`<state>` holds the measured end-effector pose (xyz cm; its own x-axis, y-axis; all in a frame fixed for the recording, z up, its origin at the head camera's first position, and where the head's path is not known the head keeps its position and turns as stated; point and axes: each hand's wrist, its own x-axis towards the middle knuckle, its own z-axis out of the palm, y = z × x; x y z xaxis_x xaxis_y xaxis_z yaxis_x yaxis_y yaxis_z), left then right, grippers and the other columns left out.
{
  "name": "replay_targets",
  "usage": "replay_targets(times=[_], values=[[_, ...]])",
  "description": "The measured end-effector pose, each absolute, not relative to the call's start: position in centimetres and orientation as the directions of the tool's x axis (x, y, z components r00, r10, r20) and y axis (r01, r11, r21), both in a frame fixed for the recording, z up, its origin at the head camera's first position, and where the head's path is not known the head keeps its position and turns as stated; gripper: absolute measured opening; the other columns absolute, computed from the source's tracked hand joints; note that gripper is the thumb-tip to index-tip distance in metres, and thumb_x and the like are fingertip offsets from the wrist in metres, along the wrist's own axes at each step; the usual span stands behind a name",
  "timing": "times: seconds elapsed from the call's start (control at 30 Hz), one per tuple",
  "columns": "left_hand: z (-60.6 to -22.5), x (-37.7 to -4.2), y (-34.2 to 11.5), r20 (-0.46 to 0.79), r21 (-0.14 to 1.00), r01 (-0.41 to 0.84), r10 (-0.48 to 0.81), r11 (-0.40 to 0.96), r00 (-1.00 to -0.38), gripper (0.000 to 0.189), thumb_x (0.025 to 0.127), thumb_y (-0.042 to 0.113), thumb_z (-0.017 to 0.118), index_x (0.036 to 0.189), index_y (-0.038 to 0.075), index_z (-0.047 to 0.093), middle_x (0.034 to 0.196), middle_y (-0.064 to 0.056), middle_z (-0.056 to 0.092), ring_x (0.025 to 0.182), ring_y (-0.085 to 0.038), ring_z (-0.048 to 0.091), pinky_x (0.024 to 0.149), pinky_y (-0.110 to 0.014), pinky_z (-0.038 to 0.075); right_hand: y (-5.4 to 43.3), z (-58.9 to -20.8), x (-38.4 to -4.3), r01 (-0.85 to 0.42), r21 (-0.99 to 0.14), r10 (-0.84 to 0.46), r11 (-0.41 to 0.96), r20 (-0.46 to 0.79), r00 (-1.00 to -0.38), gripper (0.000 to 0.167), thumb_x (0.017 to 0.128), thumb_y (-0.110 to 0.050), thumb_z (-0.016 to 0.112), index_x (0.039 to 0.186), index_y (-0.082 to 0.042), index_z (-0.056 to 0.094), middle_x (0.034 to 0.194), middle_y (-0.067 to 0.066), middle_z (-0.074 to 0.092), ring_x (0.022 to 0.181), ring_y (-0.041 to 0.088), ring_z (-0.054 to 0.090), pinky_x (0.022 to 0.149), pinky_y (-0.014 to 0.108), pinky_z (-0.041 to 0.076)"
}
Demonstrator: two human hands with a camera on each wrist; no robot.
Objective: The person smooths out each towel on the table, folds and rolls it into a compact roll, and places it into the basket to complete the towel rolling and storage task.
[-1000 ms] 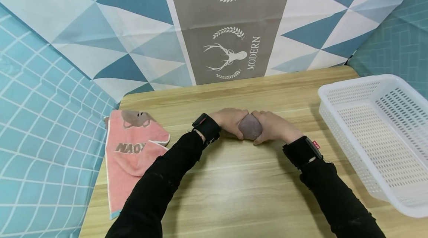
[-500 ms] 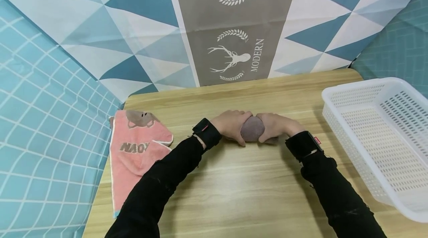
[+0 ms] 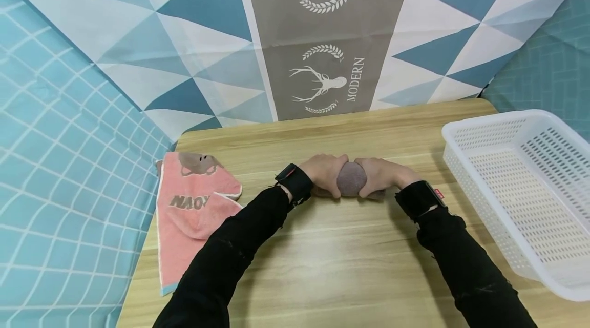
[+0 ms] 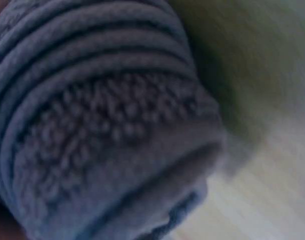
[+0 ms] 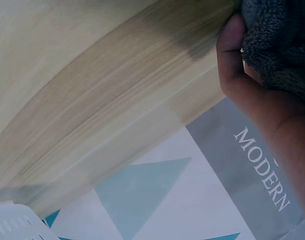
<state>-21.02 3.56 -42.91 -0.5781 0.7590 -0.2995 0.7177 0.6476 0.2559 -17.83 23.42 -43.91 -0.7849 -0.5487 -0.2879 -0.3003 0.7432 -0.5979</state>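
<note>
A rolled grey-brown towel (image 3: 352, 179) lies low over the middle of the wooden table, its ends showing past the hands. In the left wrist view the rolled towel (image 4: 107, 115) fills much of the picture, with ribbed bands and looped pile. My left hand (image 3: 324, 173) grips it from the left, thumb on the near side. From the right, my right hand (image 3: 379, 175) holds it the same way, close to the left hand. Dark terry cloth (image 5: 280, 50) shows beside the curled fingers in the right wrist view. The undersides of both grips are hidden.
A folded pink towel (image 3: 189, 236) with a bear design lies at the table's left. On the right stands a white perforated plastic basket (image 3: 488, 220). A patterned wall covering (image 3: 322, 31) rises behind the table's back edge (image 3: 405, 113).
Both hands have lowered the rolled towel slightly toward me, and its ends now show beyond the hands. The head view has shifted a little. The grips look unchanged.
</note>
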Motion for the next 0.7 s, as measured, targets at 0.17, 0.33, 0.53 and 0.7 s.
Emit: replay_targets(times=[0.17,0.33,0.53,0.7], values=[[-42.9,-20.9,3.7,-0.323,0.277,0.682,0.735,0.676,-0.597,0.070,0.068,0.037,0.087,0.122,0.014,0.050,0.106,-0.001,0.065,0.091,-0.017,0.064,0.079,-0.031,0.051,23.5,-43.7,-17.8,-0.288,-0.628,-0.570,0.723,-0.307,-0.762,0.046,0.066,-0.009,0.082,0.105,-0.006,0.058,0.096,0.004,0.061,0.085,0.018,0.055,0.080,0.033,0.048],[-42.5,-20.5,4.2,-0.333,0.278,0.673,0.726,0.686,-0.602,0.067,0.071,0.037,0.085,0.124,0.014,0.050,0.109,-0.002,0.065,0.093,-0.017,0.063,0.079,-0.030,0.051,24.1,-42.9,-17.7,-0.275,-0.637,-0.582,0.720,-0.339,-0.739,0.048,0.068,-0.007,0.081,0.108,-0.004,0.056,0.100,0.006,0.061,0.088,0.019,0.055,0.081,0.034,0.048],[-40.9,-19.4,5.6,-0.305,0.322,0.691,0.762,0.647,-0.571,0.065,0.074,0.033,0.082,0.126,0.012,0.049,0.111,-0.004,0.063,0.095,-0.018,0.062,0.080,-0.030,0.051,25.6,-40.5,-16.4,-0.276,-0.610,-0.574,0.743,-0.367,-0.732,0.050,0.068,-0.008,0.081,0.112,-0.004,0.056,0.104,0.007,0.061,0.090,0.020,0.055,0.082,0.034,0.047],[-38.3,-18.2,7.2,-0.243,0.321,0.729,0.796,0.605,-0.554,0.068,0.076,0.031,0.080,0.132,0.011,0.045,0.115,-0.004,0.060,0.098,-0.017,0.061,0.082,-0.030,0.051,27.2,-37.0,-14.8,-0.280,-0.551,-0.533,0.786,-0.376,-0.758,0.056,0.069,-0.010,0.081,0.119,-0.004,0.056,0.109,0.008,0.061,0.094,0.021,0.057,0.084,0.038,0.047]])
